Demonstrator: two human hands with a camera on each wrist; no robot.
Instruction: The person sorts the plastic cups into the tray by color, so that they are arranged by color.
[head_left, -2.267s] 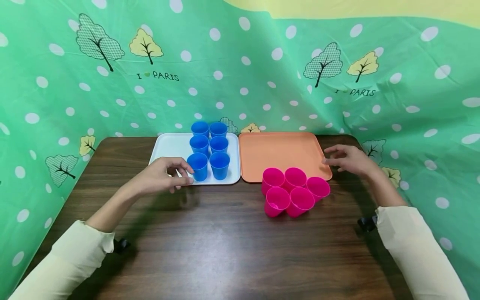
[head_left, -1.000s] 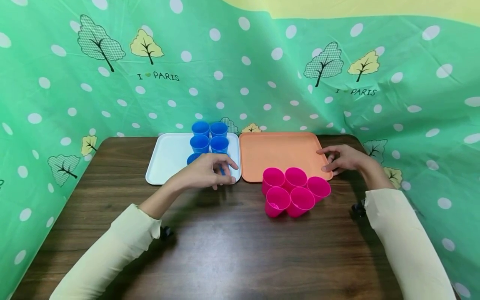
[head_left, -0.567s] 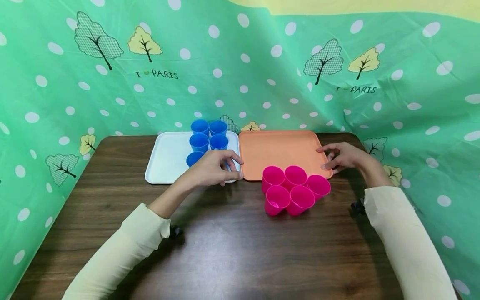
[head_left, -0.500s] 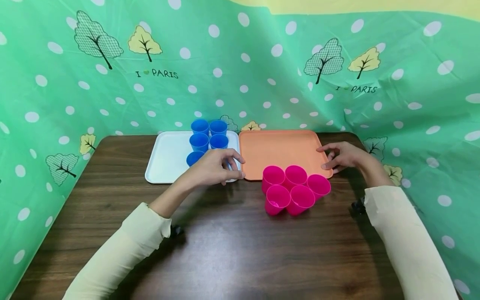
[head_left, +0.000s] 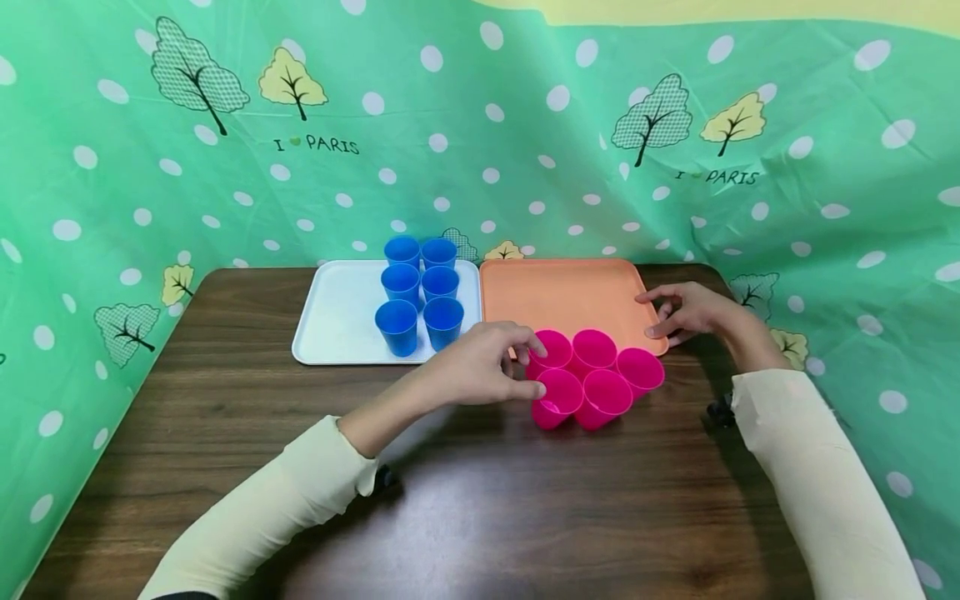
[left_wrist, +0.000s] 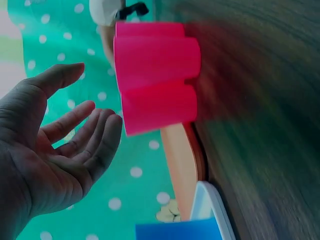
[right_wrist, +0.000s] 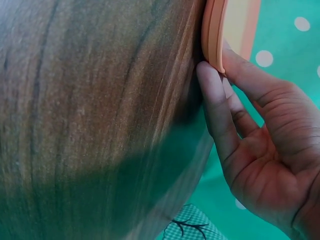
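Left hand — fingers loose, holding nothing — beside pink cups; right hand pinches orange tray at right edge. Cups stand on tabletop, near side of tray; likely light, smooth, stiffish — best held round walls.

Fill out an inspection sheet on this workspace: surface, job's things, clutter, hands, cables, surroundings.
Surface: brown wood-grain table with a soft glare patch.
Job's things: six blue cups in two columns on the white tray; five pink cups bunched at the near edge of the orange tray. All cups mouth up.
Clutter: nothing seen.
Left hand: fingers by the leftmost pink cups, gripping nothing; whether they touch is unclear.
Right hand: pinches the orange tray's right edge.
Cables: nothing seen.
Surroundings: green dotted cloth behind the table, printed with trees and "PARIS".
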